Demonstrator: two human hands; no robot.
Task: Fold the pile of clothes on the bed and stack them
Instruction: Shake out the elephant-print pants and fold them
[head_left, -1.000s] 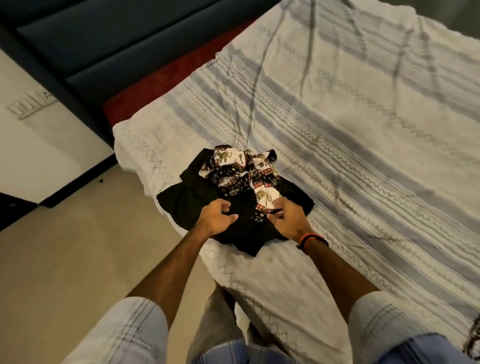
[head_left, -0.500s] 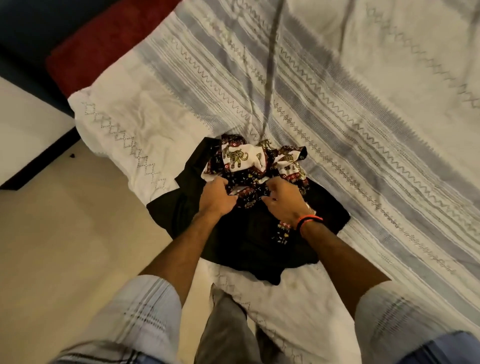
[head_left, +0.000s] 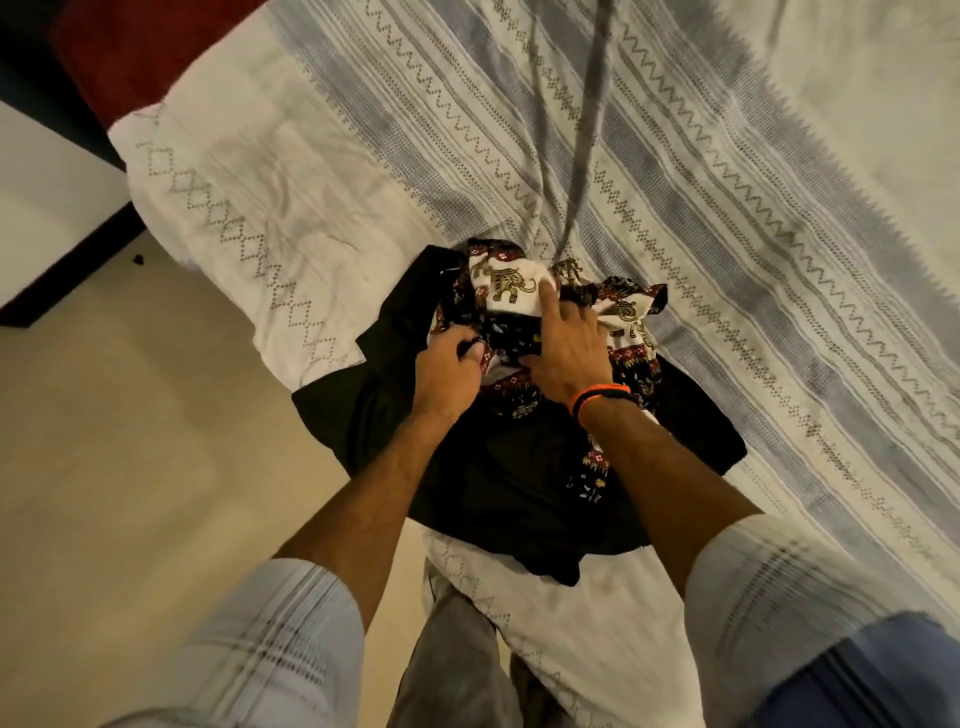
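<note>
The pile of clothes (head_left: 524, 415) sits at the near corner of the bed (head_left: 322, 171), a printed elephant cloth (head_left: 514, 286) bunched on top of a black garment (head_left: 498, 483). Both look light, limp and prone to slipping out of shape, so I'd take the printed one by a hem or corner and lift it clear. My left hand (head_left: 449, 371) is clenched on a fold of the printed cloth at its left edge. My right hand (head_left: 569, 353) lies spread on it, fingers loose, forefinger reaching onto the pale panel, gripping nothing I can see.
</note>
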